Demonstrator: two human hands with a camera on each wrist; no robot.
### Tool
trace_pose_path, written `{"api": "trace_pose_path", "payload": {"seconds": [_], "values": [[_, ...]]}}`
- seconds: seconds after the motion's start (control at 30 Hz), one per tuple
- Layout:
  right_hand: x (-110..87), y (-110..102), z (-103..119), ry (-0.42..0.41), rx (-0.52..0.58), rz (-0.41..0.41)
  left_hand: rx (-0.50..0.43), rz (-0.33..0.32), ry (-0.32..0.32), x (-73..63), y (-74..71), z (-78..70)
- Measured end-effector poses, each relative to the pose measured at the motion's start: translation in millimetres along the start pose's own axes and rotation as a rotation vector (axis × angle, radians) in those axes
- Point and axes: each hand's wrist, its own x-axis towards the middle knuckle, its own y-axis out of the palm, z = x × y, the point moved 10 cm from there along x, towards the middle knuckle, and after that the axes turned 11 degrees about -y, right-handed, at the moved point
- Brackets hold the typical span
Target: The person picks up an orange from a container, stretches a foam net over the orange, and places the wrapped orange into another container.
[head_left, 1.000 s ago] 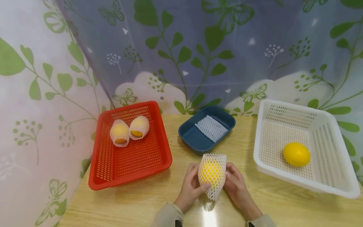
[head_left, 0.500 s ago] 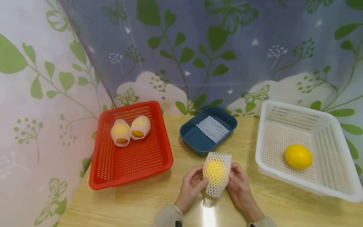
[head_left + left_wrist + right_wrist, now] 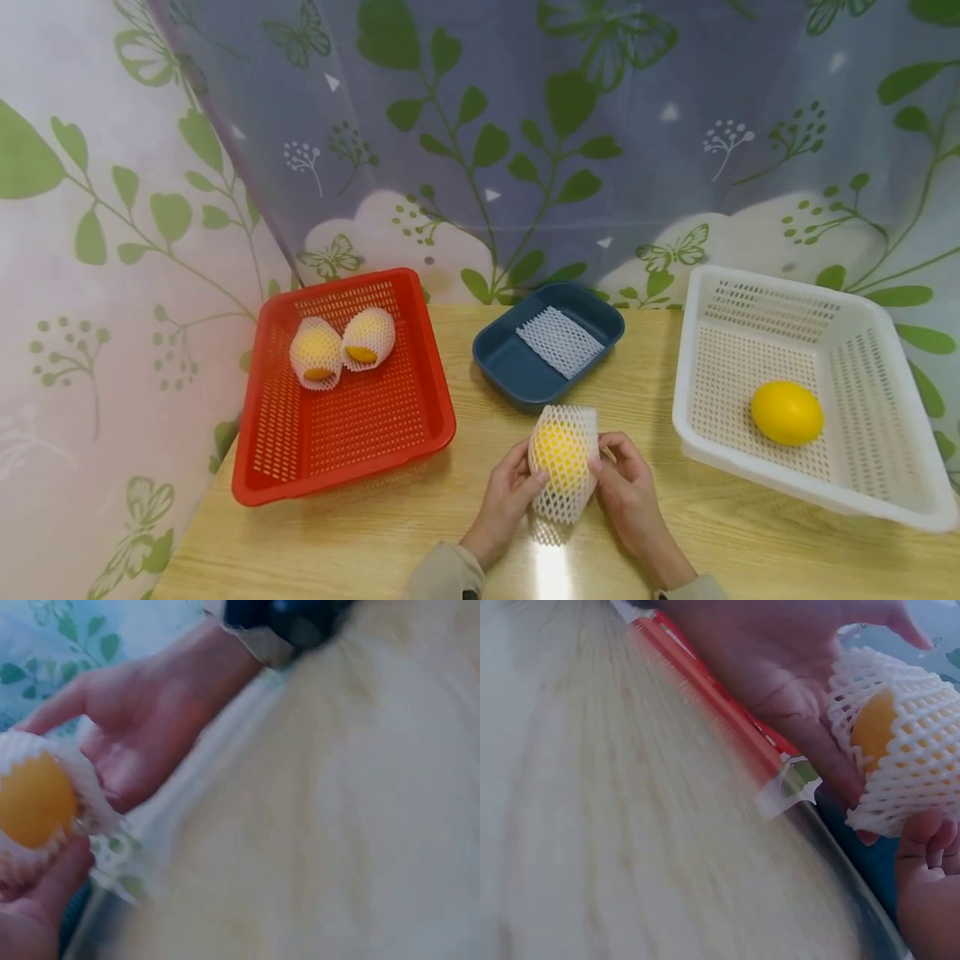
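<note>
A yellow oval fruit [image 3: 561,460] in a white foam net sleeve [image 3: 566,504] is held between my two hands above the table. My left hand [image 3: 498,504] grips its left side, thumb on the front and fingers partly hidden behind. My right hand [image 3: 632,502] pinches the sleeve's right side with the thumb in front. The net runs past the fruit at top and bottom. In the left wrist view the bare orange-yellow end of the fruit [image 3: 36,801] shows through the sleeve's mouth. In the right wrist view the netting [image 3: 919,754] covers most of the fruit.
A red basket [image 3: 345,479] on the left holds two netted fruits [image 3: 316,352]. Behind my hands, a blue tray [image 3: 510,375] contains a flat foam net [image 3: 559,342]. The white basket [image 3: 795,483] on the right holds one bare yellow fruit [image 3: 787,412]. A patterned cloth hangs behind the table.
The netted fruit shifts slightly right and then back left, turning a little between my hands. My right thumb now lies further onto the sleeve's front. The baskets and tray stay put.
</note>
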Motion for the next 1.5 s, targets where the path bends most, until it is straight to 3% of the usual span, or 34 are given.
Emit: {"api": "trace_pose_path", "payload": {"seconds": [0.27,0.37,0.53,0.87,1.07,1.17,1.37,1.5], "values": [[5.2,27.9,11.6,0.018,-0.01,0.099,-0.009,-0.05,-0.139,-5.9,2.7,-13.0],[7.9,43.5,18.6,0.013,-0.016,0.151,0.028,-0.096,-0.157,-11.5,-1.4,-21.3],[17.1,65.0,33.8,-0.072,-0.083,0.239,0.049,-0.162,-0.159,-21.8,-10.2,-42.0],[47.1,75.4,42.0,-0.188,-0.419,0.205,0.0,-0.074,-0.208,-44.2,-19.7,-78.5],[71.5,98.1,46.4,-0.321,-0.708,0.211,0.013,-0.065,-0.208,-55.9,-40.7,-99.4],[82.3,114.3,43.5,-0.361,-0.838,0.234,0.033,-0.103,-0.215,-62.0,-55.7,-108.4],[98.9,151.1,20.4,-0.372,-1.082,0.378,0.15,-0.238,-0.2,-67.4,-93.3,-125.7],[107.2,168.3,-5.7,-0.303,-1.234,0.491,0.274,-0.351,-0.194,-70.6,-121.2,-137.3]]}}
